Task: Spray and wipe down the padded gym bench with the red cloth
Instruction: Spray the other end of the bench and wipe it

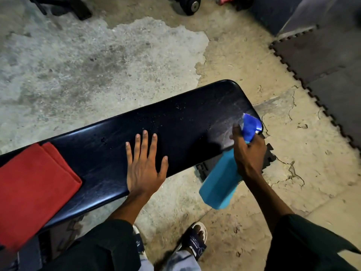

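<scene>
A long black padded bench (185,118) runs from lower left to upper right, with fine droplets speckling its middle and a hazy patch near the far end. A folded red cloth (33,190) lies on its near left end. My left hand (145,166) rests flat on the pad, fingers spread, holding nothing. My right hand (248,151) grips a teal spray bottle (220,182) by the neck, forefinger on the trigger. The bottle's blue nozzle (251,125) points over the bench's far end.
The floor is cracked, patchy concrete. Dark interlocking foam mats (320,61) cover the upper right. Dumbbells (187,4) and a black frame (64,6) sit at the top edge. My sandalled feet (193,241) stand just in front of the bench.
</scene>
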